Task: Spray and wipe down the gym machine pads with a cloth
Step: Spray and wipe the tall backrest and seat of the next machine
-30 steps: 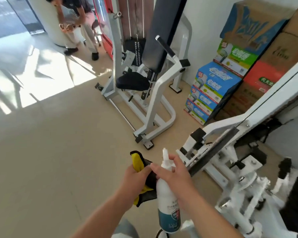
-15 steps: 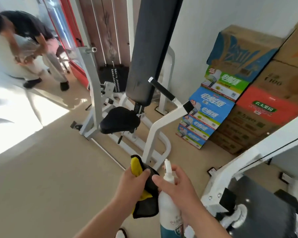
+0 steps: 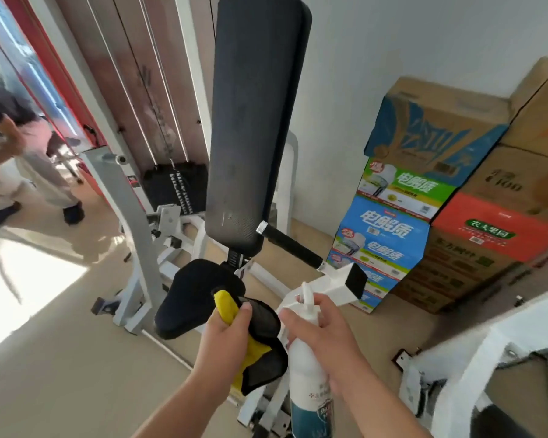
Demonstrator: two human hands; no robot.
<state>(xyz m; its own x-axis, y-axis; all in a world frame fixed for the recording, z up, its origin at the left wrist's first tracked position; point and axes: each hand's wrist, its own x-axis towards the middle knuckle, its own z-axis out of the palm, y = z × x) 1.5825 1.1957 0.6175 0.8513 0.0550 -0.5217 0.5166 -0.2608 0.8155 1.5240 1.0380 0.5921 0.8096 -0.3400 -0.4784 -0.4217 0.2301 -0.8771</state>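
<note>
A white-framed gym machine stands in front of me with a tall black back pad (image 3: 253, 121) and a black seat pad (image 3: 187, 298) below it. My left hand (image 3: 225, 339) is shut on a yellow and black cloth (image 3: 260, 346), held just in front of the seat pad. My right hand (image 3: 326, 339) grips a white spray bottle (image 3: 307, 384) with a teal label, upright, its nozzle pointing toward the back pad. Both hands sit close together below the back pad.
A black-gripped handle (image 3: 291, 248) juts right from the machine. Stacked cardboard boxes (image 3: 424, 197) line the wall at right. Another white machine frame (image 3: 487, 352) stands at lower right. A person (image 3: 16, 153) stands at far left beside a red door frame.
I have stepped closer to the machine, so the back pad and seat pad now loom larger and nearer. My hands keep the cloth and bottle, raised toward the pads.
</note>
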